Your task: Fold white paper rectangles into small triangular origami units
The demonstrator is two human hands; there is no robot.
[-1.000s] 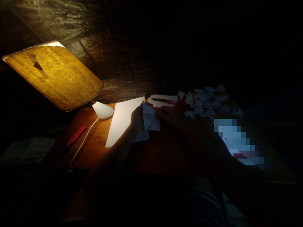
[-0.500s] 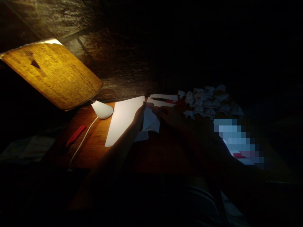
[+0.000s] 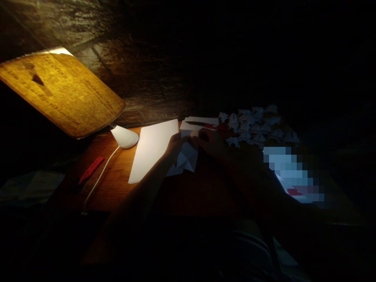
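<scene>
In dim lamplight my left hand (image 3: 175,145) and my right hand (image 3: 212,143) both pinch a small white folded paper piece (image 3: 186,158) just above the wooden table (image 3: 117,176). The fingers of each hand are closed on its upper edges. A larger white sheet (image 3: 151,149) lies flat directly to the left of my left hand. A heap of several small folded white paper pieces (image 3: 255,127) sits to the right, beyond my right hand.
A white lamp base (image 3: 125,136) with a cord (image 3: 98,178) stands at the table's left, under a glowing yellow printed shade (image 3: 63,94). A red-handled tool (image 3: 90,170) lies near the left edge. White strips with another red-handled tool (image 3: 202,123) lie behind my hands.
The paper piece has been turned and folded between my hands; it now hangs lower and looks more compact. My left hand's fingers have closed over its top edge.
</scene>
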